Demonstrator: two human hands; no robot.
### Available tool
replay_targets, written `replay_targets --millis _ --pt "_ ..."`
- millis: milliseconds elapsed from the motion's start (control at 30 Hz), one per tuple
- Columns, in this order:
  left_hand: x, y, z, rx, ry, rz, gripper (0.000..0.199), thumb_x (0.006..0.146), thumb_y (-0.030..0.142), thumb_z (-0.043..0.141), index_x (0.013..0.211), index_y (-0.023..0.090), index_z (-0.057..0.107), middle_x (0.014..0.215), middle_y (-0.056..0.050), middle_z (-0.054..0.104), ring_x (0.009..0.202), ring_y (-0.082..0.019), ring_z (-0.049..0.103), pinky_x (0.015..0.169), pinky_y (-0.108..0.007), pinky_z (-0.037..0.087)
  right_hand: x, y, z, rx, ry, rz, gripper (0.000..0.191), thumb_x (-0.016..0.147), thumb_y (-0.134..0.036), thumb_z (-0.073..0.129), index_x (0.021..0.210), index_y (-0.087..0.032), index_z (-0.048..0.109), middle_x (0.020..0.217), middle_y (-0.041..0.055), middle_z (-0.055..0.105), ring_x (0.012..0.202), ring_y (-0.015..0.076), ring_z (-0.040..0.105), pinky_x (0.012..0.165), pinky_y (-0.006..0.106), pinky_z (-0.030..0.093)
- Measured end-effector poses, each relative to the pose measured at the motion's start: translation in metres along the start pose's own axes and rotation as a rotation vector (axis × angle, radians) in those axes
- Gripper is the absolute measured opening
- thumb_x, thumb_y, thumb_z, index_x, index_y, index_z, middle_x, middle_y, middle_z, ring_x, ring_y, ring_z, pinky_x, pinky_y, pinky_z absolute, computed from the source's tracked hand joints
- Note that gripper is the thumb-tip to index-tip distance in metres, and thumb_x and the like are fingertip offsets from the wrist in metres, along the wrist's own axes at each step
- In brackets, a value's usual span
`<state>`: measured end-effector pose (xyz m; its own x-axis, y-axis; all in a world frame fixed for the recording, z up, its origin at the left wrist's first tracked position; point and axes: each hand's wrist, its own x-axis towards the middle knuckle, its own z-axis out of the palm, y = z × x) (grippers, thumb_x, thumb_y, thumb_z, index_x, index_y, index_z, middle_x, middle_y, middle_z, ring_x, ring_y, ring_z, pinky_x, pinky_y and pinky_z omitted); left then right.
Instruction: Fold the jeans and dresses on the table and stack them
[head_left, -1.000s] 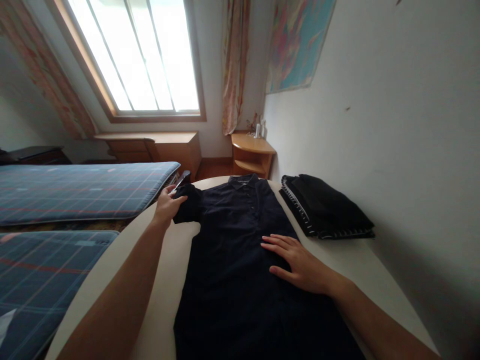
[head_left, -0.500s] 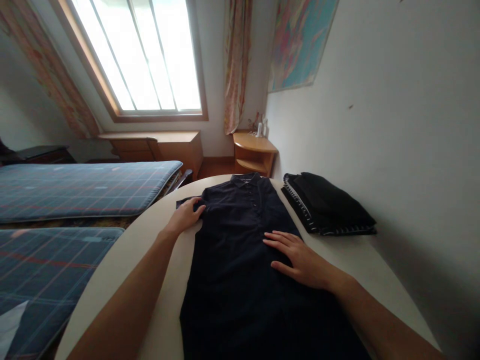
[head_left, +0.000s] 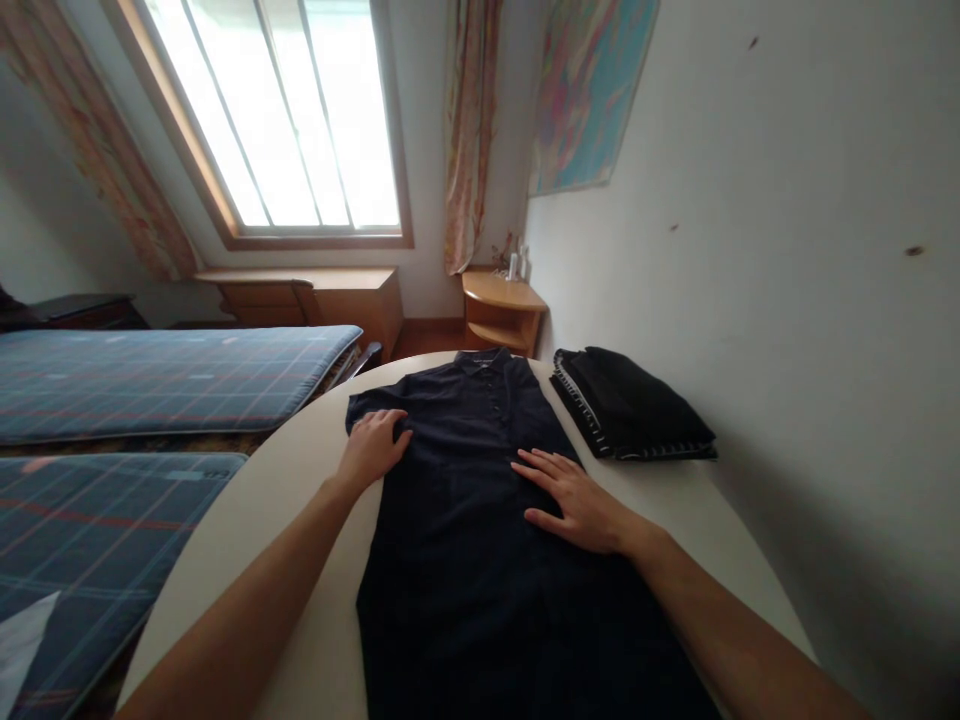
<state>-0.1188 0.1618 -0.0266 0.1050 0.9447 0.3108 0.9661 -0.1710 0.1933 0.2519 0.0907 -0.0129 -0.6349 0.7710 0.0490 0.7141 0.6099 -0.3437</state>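
Observation:
A dark navy polo shirt (head_left: pixel 465 560) lies spread out on a pale round table (head_left: pixel 307 520), its buttoned collar end (head_left: pixel 484 362) at the far edge. My left hand (head_left: pixel 373 445) rests at the shirt's left side, just below the short sleeve (head_left: pixel 367 400); its fingers bend a little and the thumb stands apart. On the right half of the shirt, my right hand (head_left: pixel 574 500) lies flat with fingers spread. The shirt's right sleeve cannot be seen, and its hem runs out of view at the bottom.
A stack of folded black clothes (head_left: pixel 637 405) sits at the table's right side, by the white wall (head_left: pixel 750 320). Plaid mattresses (head_left: pixel 172 380) lie to the left. Beyond the table stand a corner shelf (head_left: pixel 506 290) and a wooden desk (head_left: pixel 352 290) under the window.
My left hand has slid slightly down off the short sleeve, which now shows more fully. My right hand has shifted a little left and up on the shirt. The view has turned slightly right.

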Motion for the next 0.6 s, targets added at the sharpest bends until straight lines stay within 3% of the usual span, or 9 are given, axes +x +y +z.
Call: replay_targets --millis 100,200,267,400,600 --pt "-0.02 0.004 0.005 0.016 -0.067 0.046 0.05 0.093 0.045 0.057 0.138 0.024 0.058 0.146 -0.01 0.055 0.136 -0.031 0.049 0.114 -0.045 0.034 0.0 0.0 -0.001 -0.003 0.002 -0.01 0.071 0.094 -0.065 0.048 0.154 -0.029 0.038 0.164 0.0054 0.029 0.151 0.0294 0.024 0.123 0.053 0.019" --pt "-0.033 0.0 0.008 0.031 -0.097 0.027 0.051 0.1 0.046 0.045 0.147 0.027 0.049 0.158 -0.007 0.04 0.147 -0.03 0.033 0.12 -0.05 0.022 -0.001 -0.005 -0.005 -0.006 0.004 -0.028 0.064 0.095 -0.061 0.05 0.151 -0.031 0.043 0.163 0.0054 0.03 0.15 0.0306 0.024 0.122 0.056 0.02" --pt "-0.034 -0.005 0.008 0.022 -0.106 0.004 0.05 0.102 0.044 0.039 0.15 0.028 0.045 0.159 -0.006 0.039 0.149 -0.028 0.029 0.121 -0.05 0.02 -0.001 -0.016 -0.008 -0.007 -0.009 -0.069 0.058 0.095 -0.057 0.052 0.148 -0.033 0.049 0.163 0.0053 0.032 0.15 0.0312 0.026 0.121 0.057 0.02" --pt "-0.03 -0.01 0.008 0.0 -0.093 -0.006 0.051 0.104 0.043 0.036 0.151 0.027 0.043 0.159 -0.006 0.039 0.149 -0.029 0.029 0.12 -0.05 0.02 0.001 -0.059 -0.008 -0.01 -0.117 -0.25 0.06 0.093 -0.058 0.056 0.147 -0.031 0.051 0.161 0.0077 0.036 0.149 0.0325 0.028 0.121 0.057 0.018" --pt "-0.03 -0.012 0.009 -0.074 -0.076 -0.011 0.05 0.104 0.04 0.036 0.151 0.025 0.043 0.157 -0.005 0.042 0.149 -0.028 0.03 0.121 -0.049 0.02 0.0 -0.135 0.019 0.103 -0.221 -0.508 0.064 0.096 -0.054 0.053 0.153 -0.028 0.04 0.16 0.0079 0.037 0.15 0.0299 0.027 0.122 0.054 0.018"
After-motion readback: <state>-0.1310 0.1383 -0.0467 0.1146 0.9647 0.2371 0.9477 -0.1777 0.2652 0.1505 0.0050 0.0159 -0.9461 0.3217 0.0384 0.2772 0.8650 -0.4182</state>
